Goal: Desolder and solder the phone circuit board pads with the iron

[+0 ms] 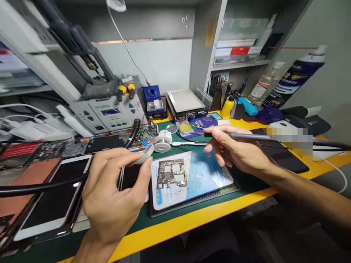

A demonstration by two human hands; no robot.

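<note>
My left hand (115, 197) pinches a small pale-green disc (144, 155) between thumb and fingers, above the left edge of a work mat. The disc's exact kind is hard to make out. My right hand (233, 148) grips a slim dark soldering iron (246, 136), its cable trailing off to the right. The iron's tip points left, near an open tin of yellowish paste (185, 128). Between my hands, a phone circuit board (172, 173) lies flat on the blue and white mat (203, 175). Neither hand touches the board.
A solder wire spool (162, 145) stands behind the mat, beside loose circuit boards (144, 136). Farther back are a soldering station (109, 114) and a hot plate (188, 100). Several phones, one white-framed (55, 195), lie left. A spray can (294, 80) stands right.
</note>
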